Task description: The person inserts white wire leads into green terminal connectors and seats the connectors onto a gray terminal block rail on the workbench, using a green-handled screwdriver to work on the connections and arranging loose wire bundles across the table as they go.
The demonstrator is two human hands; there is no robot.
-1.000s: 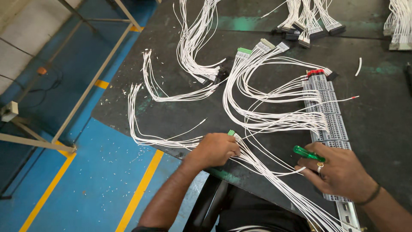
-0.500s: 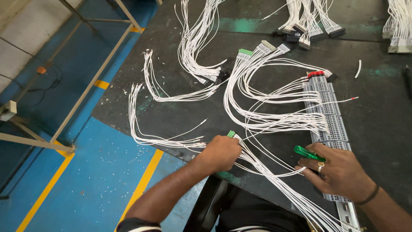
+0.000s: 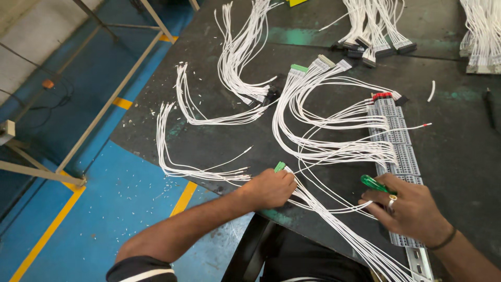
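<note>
Head view, single entry.

Left hand: closed in a loose fist over a bundle of white wires at the near edge of the dark worktable. A small green connector pokes out just above the knuckles. The grip gathers the strands where they meet, so the bundle stays put on the table.

Right hand: fingers curled around a green-handled screwdriver, the handle showing above the index finger; a ring sits on one finger and a dark band on the wrist. The hand rests on the lower part of a grey terminal block strip, placed so the tool tip can meet the terminals; the tip itself is hidden under the fingers.

Terminal block strip: long, mounted on a metal rail that runs toward the viewer, with red end pieces at the far end. White wires loop from its left side out to a row of connectors, one green-topped.

Other items on the table: two loose fans of white wires lying left of the hands; a further harness beyond them; finished bundles with dark connectors at the far edge; more white bundles at the far right corner.

Surroundings: blue floor with yellow lines, metal frame at left.
</note>
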